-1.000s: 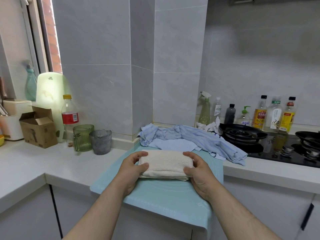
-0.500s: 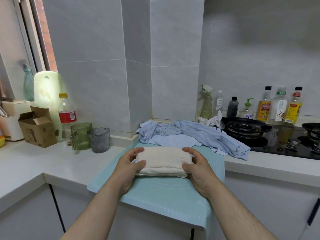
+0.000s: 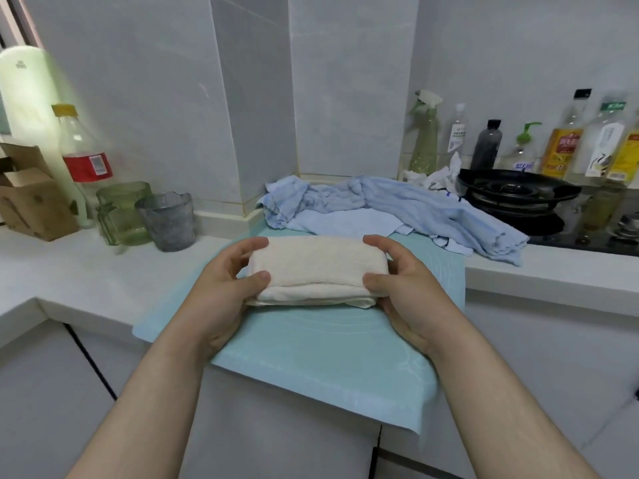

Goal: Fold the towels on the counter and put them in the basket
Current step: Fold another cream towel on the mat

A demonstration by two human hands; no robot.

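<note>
A folded cream towel (image 3: 316, 267) is held a little above a pale teal mat (image 3: 311, 347) on the counter. My left hand (image 3: 224, 288) grips its left end, thumb on top and fingers around the far side. My right hand (image 3: 404, 288) grips the right end the same way. Behind the mat lies a heap of crumpled light blue towels (image 3: 397, 209). No basket is in view.
A grey cup (image 3: 167, 221), a green glass mug (image 3: 122, 212), a red-labelled bottle (image 3: 83, 160) and a cardboard box (image 3: 26, 191) stand at the left. A black gas stove (image 3: 518, 195) and several bottles (image 3: 560, 146) fill the right.
Both hands have lifted the folded cream towel slightly off the mat and drawn it nearer to me. The camera has tilted down and moved closer.
</note>
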